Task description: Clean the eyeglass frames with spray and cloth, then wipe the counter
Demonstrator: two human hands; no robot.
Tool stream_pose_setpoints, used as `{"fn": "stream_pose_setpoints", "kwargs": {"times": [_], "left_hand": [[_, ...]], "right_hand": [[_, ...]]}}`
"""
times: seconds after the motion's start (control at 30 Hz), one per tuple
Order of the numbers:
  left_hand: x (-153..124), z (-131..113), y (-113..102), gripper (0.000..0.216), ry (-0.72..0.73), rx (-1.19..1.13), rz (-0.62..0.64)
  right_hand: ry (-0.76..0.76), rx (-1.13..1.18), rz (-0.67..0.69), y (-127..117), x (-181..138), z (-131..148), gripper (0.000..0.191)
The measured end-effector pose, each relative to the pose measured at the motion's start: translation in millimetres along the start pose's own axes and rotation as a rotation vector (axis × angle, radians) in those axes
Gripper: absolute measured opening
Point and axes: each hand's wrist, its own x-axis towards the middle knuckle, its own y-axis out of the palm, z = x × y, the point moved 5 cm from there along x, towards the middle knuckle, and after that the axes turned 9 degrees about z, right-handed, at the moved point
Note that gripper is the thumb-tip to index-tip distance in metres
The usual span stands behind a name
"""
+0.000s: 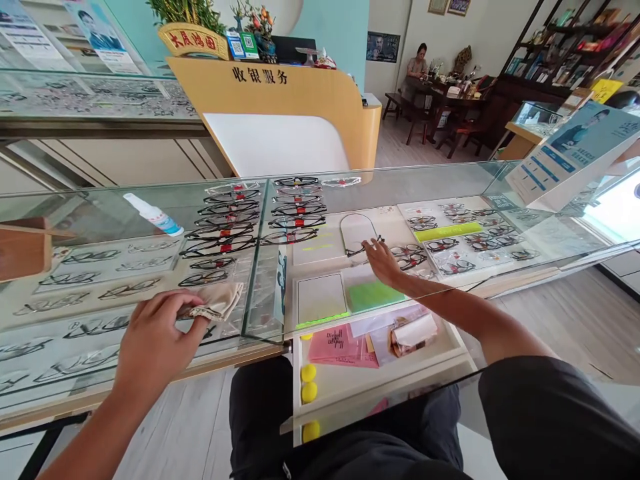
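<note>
My left hand [153, 340] rests on the glass top of the display case [150, 200] and pinches a beige cleaning cloth [217, 300]. My right hand [383, 261] reaches under the glass into the case, fingers closed on a dark-framed pair of glasses [360, 249] beside a rounded white stand [356, 230]. Rows of black-and-red glasses [230, 227] lie on white trays to the left of it.
A white spray bottle [154, 215] lies on the glass top. The pulled-out drawer [340, 380] holds pink paper packets, a green pad and yellow round pieces. A wooden cashier desk [300, 100] stands behind. A person sits at a far table [417, 67].
</note>
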Motion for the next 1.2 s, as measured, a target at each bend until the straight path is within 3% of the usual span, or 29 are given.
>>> {"fn": "stream_pose_setpoints", "kwargs": {"times": [0.27,0.5,0.73,1.2], "left_hand": [[2.3,5.6,1.6,0.019,-0.023,-0.019,0.03],[4.3,8.4,3.4,0.018,-0.057,-0.056,0.068],[3.7,7.0,3.7,0.018,-0.096,-0.06,0.106],[4.9,5.5,2.6,0.015,-0.052,-0.06,0.103]], "right_hand": [[0.339,-0.012,-0.061,4.5,36.0,-104.6,0.073],[0.254,-0.037,0.067,14.2,33.2,-168.2,0.064],[0.225,-0.032,0.155,36.4,21.8,-194.0,0.056],[0.282,-0.013,0.155,36.5,17.9,-210.2,0.038]]}}
